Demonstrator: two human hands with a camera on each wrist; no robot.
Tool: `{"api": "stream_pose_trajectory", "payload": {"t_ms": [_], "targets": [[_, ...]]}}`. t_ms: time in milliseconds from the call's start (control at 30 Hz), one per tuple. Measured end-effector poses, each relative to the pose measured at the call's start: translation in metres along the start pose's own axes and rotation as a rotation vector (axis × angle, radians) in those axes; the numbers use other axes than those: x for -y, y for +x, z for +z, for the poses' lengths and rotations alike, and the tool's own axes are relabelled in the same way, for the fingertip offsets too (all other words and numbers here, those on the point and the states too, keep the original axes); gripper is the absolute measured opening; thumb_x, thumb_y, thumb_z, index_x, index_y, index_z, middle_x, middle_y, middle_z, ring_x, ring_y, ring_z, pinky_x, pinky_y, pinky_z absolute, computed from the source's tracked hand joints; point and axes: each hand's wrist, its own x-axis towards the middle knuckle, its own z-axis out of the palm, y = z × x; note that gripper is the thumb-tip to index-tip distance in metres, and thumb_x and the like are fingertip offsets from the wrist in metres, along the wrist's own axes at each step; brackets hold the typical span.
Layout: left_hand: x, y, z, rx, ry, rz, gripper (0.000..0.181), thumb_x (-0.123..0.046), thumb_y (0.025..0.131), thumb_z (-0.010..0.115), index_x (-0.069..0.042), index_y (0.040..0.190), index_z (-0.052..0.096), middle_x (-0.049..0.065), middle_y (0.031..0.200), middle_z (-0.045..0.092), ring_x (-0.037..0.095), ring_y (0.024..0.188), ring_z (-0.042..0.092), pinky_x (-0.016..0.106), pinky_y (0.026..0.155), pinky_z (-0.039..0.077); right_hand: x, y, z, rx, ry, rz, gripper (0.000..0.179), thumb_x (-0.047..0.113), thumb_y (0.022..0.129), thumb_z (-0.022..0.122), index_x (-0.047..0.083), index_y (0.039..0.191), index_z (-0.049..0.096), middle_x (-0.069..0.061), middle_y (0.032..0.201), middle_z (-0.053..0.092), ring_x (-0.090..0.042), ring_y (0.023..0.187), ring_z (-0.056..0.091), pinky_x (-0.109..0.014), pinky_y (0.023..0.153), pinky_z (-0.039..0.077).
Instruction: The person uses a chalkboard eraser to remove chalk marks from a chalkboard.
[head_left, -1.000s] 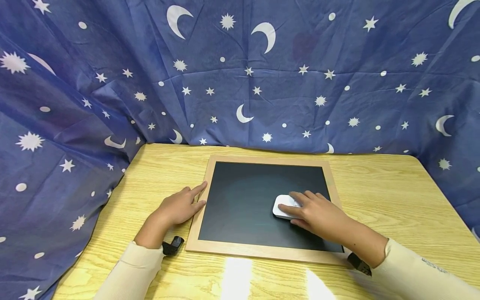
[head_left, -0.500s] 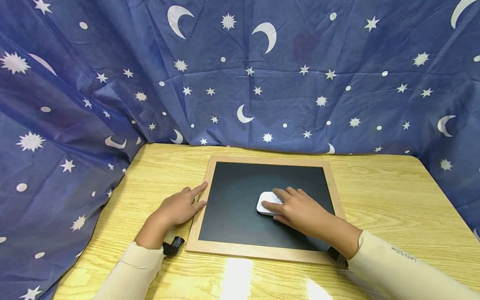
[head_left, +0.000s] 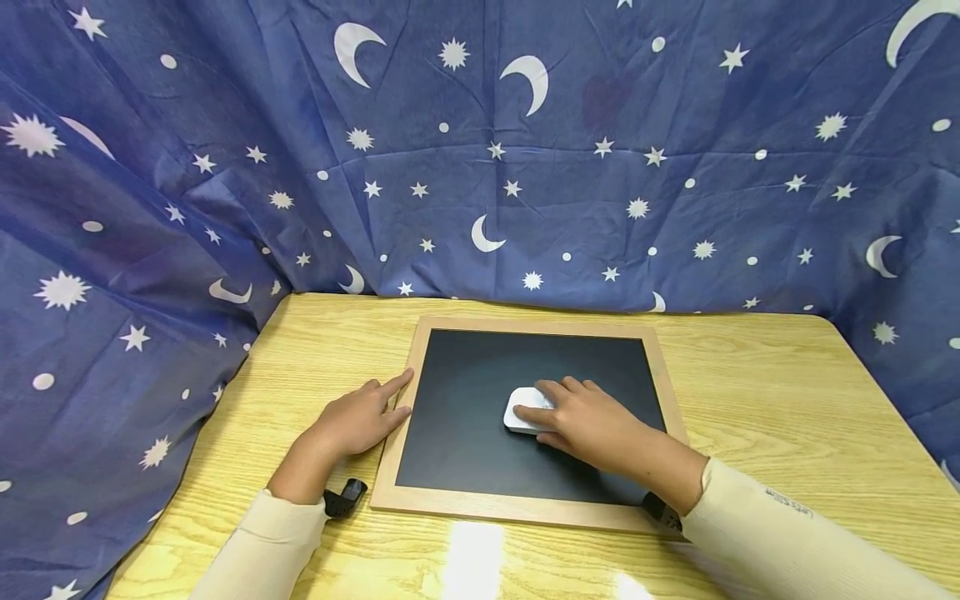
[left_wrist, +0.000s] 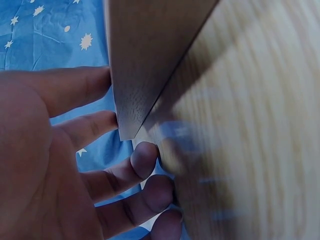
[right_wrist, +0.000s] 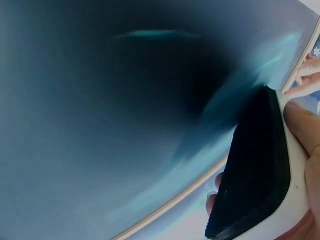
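A small blackboard [head_left: 465, 433] with a pale wooden frame lies flat on the table. My right hand [head_left: 596, 425] grips a white board eraser [head_left: 517, 410] over the middle of the board, its fingers on the top and sides. The right wrist view shows the eraser's thick black felt [right_wrist: 260, 170] facing the board; its far tip seems to meet the surface. My left hand [head_left: 356, 421] rests at the left side of the frame, thumb and forefinger stretched out against it. In the left wrist view these two fingers touch the frame's edge [left_wrist: 145, 55], the others on the table.
The light wood table [head_left: 757, 400] extends around the board on every side. A blue curtain [head_left: 585, 183] with white moons and stars hangs behind and along the sides. Bright light patches [head_left: 474, 558] lie on the table's front.
My right hand has slid the eraser leftward across the board, from right of the middle to about the middle. My left hand has stayed at the frame.
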Motion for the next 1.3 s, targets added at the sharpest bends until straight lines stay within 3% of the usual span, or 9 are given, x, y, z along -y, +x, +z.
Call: {"api": "stream_pose_trajectory", "payload": {"t_ms": [233,400,567,1067,1300], "targets": [[0.001,0.000,0.000,-0.001,-0.005,-0.004,0.062,-0.040,0.102,0.054,-0.028,0.158,0.033,0.016,0.114,0.060,0.023,0.077,0.059,0.044,0.066,0.048,-0.011,-0.032,-0.010,0.019,-0.006,0.044,0.043,0.030,0.090,0.075,0.027,0.132,0.067,-0.016,0.123,0.065,-0.029,0.092,0.063,-0.045,0.073,0.054],[0.002,0.000,0.001,-0.002,-0.001,-0.007,0.061,-0.040,0.102,0.054,-0.028,0.158,0.033,0.016,0.115,0.060,0.024,0.080,0.060,0.046,0.068,0.049,-0.013,-0.041,-0.011,0.028,-0.010,0.042,0.043,0.031,0.090,0.075,0.028,0.132,0.067,-0.016,0.123,0.066,-0.029,0.094,0.064,-0.045,0.074,0.054],[0.002,0.000,0.000,-0.001,-0.001,-0.011,0.061,-0.040,0.101,0.055,-0.029,0.158,0.033,0.013,0.110,0.060,0.022,0.076,0.057,0.043,0.066,0.048,-0.012,-0.033,-0.007,0.001,-0.042,0.004,0.041,0.032,0.090,0.075,0.028,0.130,0.067,-0.016,0.122,0.067,-0.029,0.094,0.064,-0.044,0.074,0.053],[0.001,-0.001,0.002,0.001,-0.006,-0.018,0.062,-0.040,0.102,0.054,-0.029,0.158,0.032,0.014,0.109,0.060,0.021,0.073,0.055,0.039,0.063,0.045,0.004,0.014,-0.002,0.026,-0.036,-0.031,0.041,0.033,0.093,0.071,0.030,0.133,0.065,-0.015,0.127,0.065,-0.031,0.100,0.064,-0.047,0.080,0.055],[0.001,0.000,0.000,0.000,-0.011,-0.015,0.062,-0.040,0.102,0.054,-0.029,0.158,0.032,0.011,0.104,0.058,0.021,0.071,0.054,0.038,0.062,0.044,0.005,0.018,-0.002,0.032,-0.010,-0.027,0.041,0.033,0.094,0.070,0.028,0.135,0.064,-0.017,0.128,0.064,-0.032,0.101,0.065,-0.048,0.081,0.055]]}}
